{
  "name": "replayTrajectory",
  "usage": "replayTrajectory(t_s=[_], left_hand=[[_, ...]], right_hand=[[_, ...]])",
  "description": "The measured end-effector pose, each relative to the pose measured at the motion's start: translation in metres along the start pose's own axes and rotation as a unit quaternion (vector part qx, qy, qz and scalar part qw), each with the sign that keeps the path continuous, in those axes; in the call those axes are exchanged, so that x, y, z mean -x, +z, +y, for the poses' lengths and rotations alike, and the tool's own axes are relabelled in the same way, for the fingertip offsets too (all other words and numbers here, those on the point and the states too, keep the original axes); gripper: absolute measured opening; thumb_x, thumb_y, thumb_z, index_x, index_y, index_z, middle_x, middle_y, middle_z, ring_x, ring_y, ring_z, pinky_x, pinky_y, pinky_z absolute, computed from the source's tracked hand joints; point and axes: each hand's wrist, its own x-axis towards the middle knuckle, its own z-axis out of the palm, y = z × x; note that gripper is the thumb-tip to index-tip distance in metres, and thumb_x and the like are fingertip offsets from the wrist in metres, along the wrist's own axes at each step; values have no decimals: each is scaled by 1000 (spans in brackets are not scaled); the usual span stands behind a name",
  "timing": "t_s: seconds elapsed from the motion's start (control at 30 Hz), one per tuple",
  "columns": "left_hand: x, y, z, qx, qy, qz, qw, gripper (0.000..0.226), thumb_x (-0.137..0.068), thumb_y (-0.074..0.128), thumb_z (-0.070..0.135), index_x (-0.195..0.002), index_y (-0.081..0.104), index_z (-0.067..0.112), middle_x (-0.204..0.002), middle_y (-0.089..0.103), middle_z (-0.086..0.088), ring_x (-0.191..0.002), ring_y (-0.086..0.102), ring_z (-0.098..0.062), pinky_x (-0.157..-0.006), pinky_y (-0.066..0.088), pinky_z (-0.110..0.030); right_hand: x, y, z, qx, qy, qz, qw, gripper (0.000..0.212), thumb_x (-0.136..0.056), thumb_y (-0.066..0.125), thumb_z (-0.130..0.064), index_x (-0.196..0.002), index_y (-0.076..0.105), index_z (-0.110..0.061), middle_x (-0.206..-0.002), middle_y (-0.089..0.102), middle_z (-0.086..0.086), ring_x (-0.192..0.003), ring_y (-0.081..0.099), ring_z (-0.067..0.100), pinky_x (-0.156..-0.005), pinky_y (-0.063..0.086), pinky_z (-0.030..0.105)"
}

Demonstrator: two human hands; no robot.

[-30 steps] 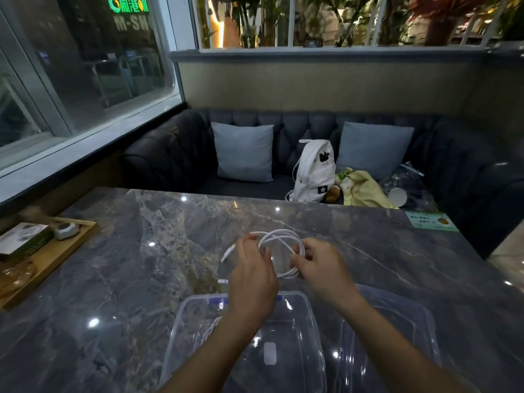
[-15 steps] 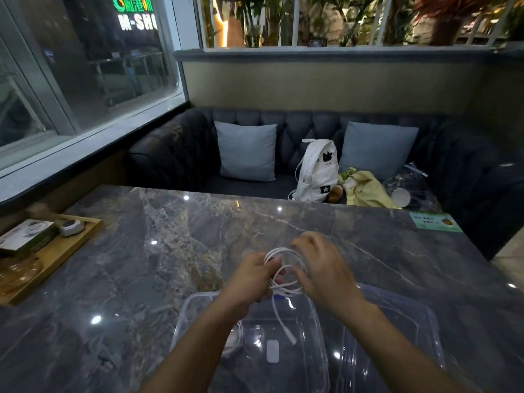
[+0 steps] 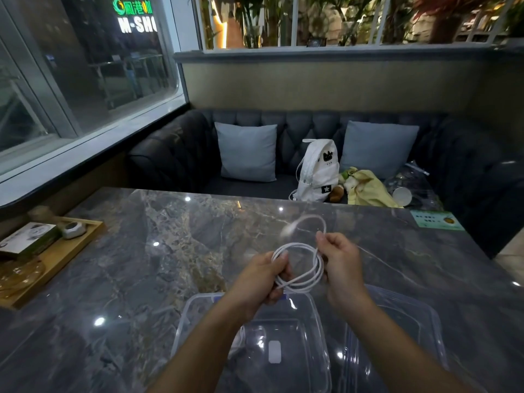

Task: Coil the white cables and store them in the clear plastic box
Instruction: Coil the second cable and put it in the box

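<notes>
Presently: left hand (image 3: 263, 275) fingers clamp the white cable (image 3: 297, 244) coil at 9 o'clock so the loops hold. Right hand (image 3: 337, 256) pinches the free tail at 3 o'clock to feed it. Clear plastic box (image 3: 185, 316) sits at 6.

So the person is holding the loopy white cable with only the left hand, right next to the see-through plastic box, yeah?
Not quite. The head view shows both hands on the looped white cable: the left hand grips the loops and the right hand pinches the strand on the other side. The rest is right: it is next to the clear plastic box.
</notes>
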Motion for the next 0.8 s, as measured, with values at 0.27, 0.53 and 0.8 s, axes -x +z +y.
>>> replayTrajectory(t_s=[0.27,0.53,0.8], left_hand=[[0,1,2,-246,125,40,960,35,-97,41,20,-63,48,17,-57,50,4,-47,44,0,-51,37,-15],[-3,6,-3,-264,147,45,952,32,-97,41,22,-72,57,11,-63,55,0,-55,50,-5,-56,42,-28],[-3,1,-9,-454,166,274,831,36,-83,59,45,-103,54,16,-100,49,3,-93,45,-14,-83,40,-31]], right_hand=[[-8,-12,0,-66,217,-123,966,24,-88,56,-25,-67,58,-12,-57,67,3,-52,64,13,-49,48,24],[-10,-6,6,-235,262,-114,929,28,-93,47,-19,-69,49,-6,-47,51,4,-32,38,7,-32,35,17],[-15,-2,7,-145,127,3,981,23,-92,52,-17,-71,51,-8,-53,46,2,-35,34,5,-34,29,16]])
